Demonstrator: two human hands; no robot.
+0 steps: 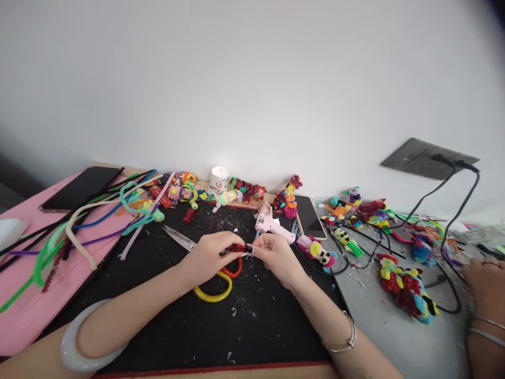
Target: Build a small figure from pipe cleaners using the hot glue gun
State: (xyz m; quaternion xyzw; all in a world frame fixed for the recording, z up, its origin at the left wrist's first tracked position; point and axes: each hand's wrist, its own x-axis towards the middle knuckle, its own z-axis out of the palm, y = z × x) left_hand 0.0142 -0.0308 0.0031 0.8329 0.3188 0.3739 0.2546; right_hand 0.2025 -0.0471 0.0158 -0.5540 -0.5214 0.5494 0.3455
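Note:
My left hand (209, 252) is closed in a pinch on a small red glittery pipe-cleaner piece (237, 247). My right hand (278, 258) meets it from the other side, thumb and fingertips pressed together at the piece's dark end. Much of the piece is hidden by the fingers. Beneath my left hand lie open-looking scissors (215, 298) with yellow and red handles on the black mat (252, 337). A pale pink glue gun (276, 225) rests just beyond my right hand. Another red glittery piece (189, 215) lies farther back on the mat.
Loose pipe cleaners (81, 239) spread over a pink board (29, 310) beside a dark phone (82, 188). Pipe-cleaner figures (290, 197), a paper cup (219, 179) and a second phone (310, 217) line the back. Cords run from a wall socket (418, 158). Another person's hand (485, 281) is at right.

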